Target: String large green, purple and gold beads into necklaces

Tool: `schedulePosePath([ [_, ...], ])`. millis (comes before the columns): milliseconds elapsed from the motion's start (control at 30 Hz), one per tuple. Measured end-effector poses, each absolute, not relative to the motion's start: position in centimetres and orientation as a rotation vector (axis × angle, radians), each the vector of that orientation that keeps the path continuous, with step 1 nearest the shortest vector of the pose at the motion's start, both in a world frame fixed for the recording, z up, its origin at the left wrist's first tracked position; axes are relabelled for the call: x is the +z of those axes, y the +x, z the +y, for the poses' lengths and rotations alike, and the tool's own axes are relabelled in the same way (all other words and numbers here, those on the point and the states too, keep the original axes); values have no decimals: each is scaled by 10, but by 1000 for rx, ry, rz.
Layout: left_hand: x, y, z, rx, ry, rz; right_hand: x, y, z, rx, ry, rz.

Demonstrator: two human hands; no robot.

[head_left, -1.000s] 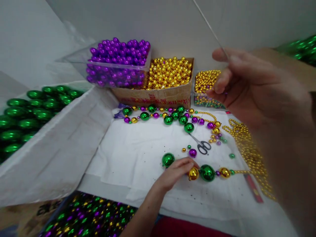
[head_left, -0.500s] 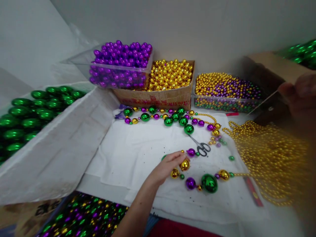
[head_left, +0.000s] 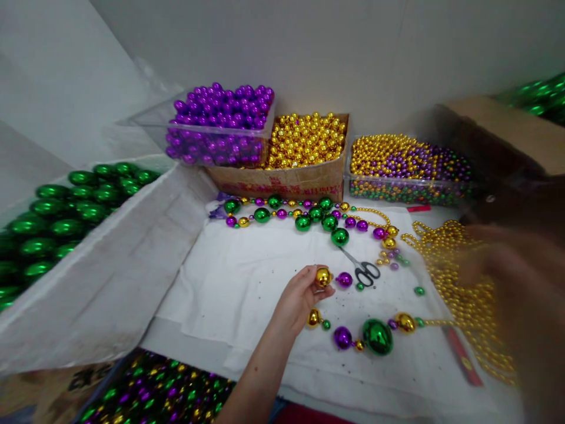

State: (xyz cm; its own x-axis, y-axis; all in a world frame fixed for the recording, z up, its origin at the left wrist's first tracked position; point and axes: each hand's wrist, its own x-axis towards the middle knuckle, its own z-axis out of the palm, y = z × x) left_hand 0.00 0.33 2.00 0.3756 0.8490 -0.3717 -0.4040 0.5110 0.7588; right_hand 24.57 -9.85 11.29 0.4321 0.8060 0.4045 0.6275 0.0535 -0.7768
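My left hand is closed on a shiny gold bead above the white cloth. Just to its right lies a purple bead. Below the hand curves a row of beads with a big green bead, joined at the right to a strand of small gold beads. My right hand is smeared by motion over the heap of gold bead strands; its fingers cannot be made out. Black-handled scissors rest on the cloth near the left hand.
At the back stand a clear bin of purple beads, a cardboard box of gold beads and a clear bin of small mixed beads. A white foam box holds green beads at left. A finished-looking bead string lies behind the scissors.
My left hand has turned and lifted the gold bead slightly. My right hand has come down and left from the upper right, where a thread stretched from its fingers; no thread shows now.
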Motion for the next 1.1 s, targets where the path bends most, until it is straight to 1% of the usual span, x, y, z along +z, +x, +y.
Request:
schedulePosePath([
  [33, 19, 2, 4, 869, 566, 805, 104, 236, -93, 351, -1639, -1267],
  [100, 17, 6, 8, 881, 477, 769, 85, 217, -89, 797, -1620, -1170],
  [133, 16, 8, 11, 900, 444, 764, 76, 209, -91, 937, -1633, -1130],
  [167, 15, 10, 13, 924, 414, 766, 68, 203, -95, 1009, -1658, -1110],
  [300, 10, 14, 24, 1032, 315, 787, 57, 190, -114, 952, -1740, -1164],
  [500, 2, 15, 26, 1095, 271, 792, 56, 192, -123, 907, -1694, -1374],
  [800, 1, 18, 22, 1151, 267, 813, 51, 199, -127, 788, -1621, -1546],
  [933, 2, 20, 20, 1152, 280, 812, 49, 201, -129, 775, -1664, -1519],
  [1033, 2, 23, 17, 1157, 311, 813, 49, 195, -131, 832, -1696, -1485],
  [1100, 3, 25, 15, 1161, 322, 807, 50, 186, -132, 839, -1737, -1389],
])
